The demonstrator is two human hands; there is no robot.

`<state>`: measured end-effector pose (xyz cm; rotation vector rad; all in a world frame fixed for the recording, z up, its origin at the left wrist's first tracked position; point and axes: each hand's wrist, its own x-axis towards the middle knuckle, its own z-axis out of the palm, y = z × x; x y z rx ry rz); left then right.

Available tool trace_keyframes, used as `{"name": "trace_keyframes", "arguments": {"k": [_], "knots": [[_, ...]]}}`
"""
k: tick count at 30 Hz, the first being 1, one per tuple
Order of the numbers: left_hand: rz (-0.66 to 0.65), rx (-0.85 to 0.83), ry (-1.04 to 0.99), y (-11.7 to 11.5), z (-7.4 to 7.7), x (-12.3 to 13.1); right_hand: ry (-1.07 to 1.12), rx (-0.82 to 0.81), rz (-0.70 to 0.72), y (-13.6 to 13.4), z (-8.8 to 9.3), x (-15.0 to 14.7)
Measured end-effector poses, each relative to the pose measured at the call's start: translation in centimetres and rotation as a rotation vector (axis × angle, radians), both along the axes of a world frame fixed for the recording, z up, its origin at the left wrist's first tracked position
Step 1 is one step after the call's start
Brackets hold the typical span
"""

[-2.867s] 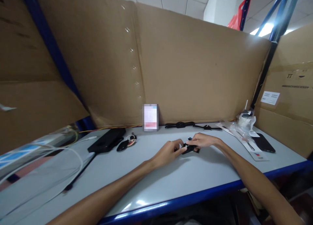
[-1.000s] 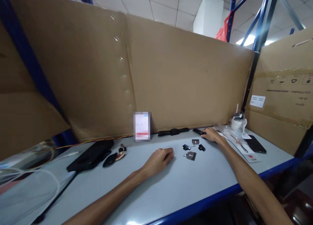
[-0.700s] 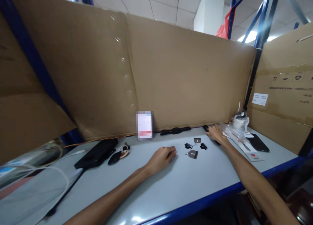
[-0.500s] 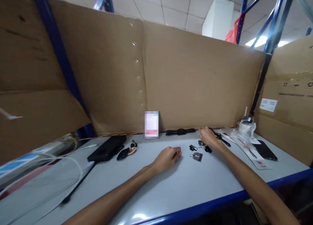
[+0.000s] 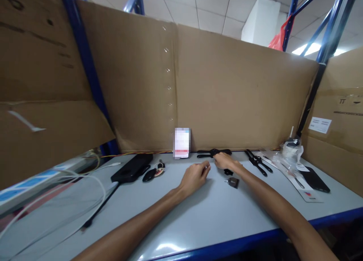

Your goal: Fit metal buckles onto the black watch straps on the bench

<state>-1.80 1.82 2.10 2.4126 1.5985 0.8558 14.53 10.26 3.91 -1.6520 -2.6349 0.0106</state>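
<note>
My left hand (image 5: pixel 195 174) is held just above the table with its fingers curled and the fingertips drawn together; whatever is in them, if anything, is hidden. To its right, my right hand (image 5: pixel 226 160) reaches toward the back with closed fingers pointing down. Its fingertips overlap the middle of a black two-armed hand tool (image 5: pixel 204 154) lying along the back edge; I cannot tell whether they touch. Below that hand lie a small black piece (image 5: pixel 228 172) and a dark flat piece with a metal tip (image 5: pixel 233 182). Other small pieces are covered by my right hand.
Another black-handled tool (image 5: pixel 258 162) lies to the right, beside a packaged item on card (image 5: pixel 307 196) and a black phone (image 5: pixel 317 179). Leftward are keys (image 5: pixel 150 174), a black case (image 5: pixel 132 168) and white cables (image 5: pixel 103 189). A cardboard wall (image 5: pixel 241 90) backs the table.
My right hand has moved left, away from the tool on the right, and now covers some small pieces. My left hand has risen slightly. The view has turned a little left.
</note>
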Motion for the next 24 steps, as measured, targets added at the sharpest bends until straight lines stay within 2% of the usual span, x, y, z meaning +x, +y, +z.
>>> {"name": "trace_keyframes", "arguments": {"k": [2,4,8,10,12,13,16,18,21,24], "knots": [[0.043,0.032,-0.003,0.3,-0.1,-0.2,0.005,-0.002,0.029,-1.0,-0.2,0.2],[0.055,0.096,0.015,0.6,-0.3,-0.5,0.038,-0.037,0.123,-2.0,-0.2,0.6],[0.044,0.156,0.16,1.2,-1.1,-0.9,0.338,-0.151,0.37,-3.2,1.4,2.8],[0.038,0.115,0.259,1.3,-1.4,-1.1,0.51,-0.036,0.284,-3.1,2.8,5.0],[0.006,0.072,0.334,1.3,-1.5,-1.2,0.565,0.132,0.148,-2.7,4.0,7.9],[-0.013,0.058,0.354,1.2,-1.5,-1.3,0.56,0.166,0.071,-2.4,4.3,9.4],[-0.028,0.044,0.358,0.9,-1.2,-1.3,0.407,0.038,-0.117,-1.5,3.9,13.6],[-0.004,0.025,0.36,0.6,-0.8,-1.5,0.316,-0.002,-0.178,-1.2,3.0,15.4],[-0.044,-0.044,0.377,0.5,-0.5,-2.0,0.281,-0.019,-0.207,-0.9,1.9,16.4],[-0.105,-0.131,0.344,0.8,-0.7,-2.7,0.269,-0.013,-0.191,-0.9,1.7,15.8]]}}
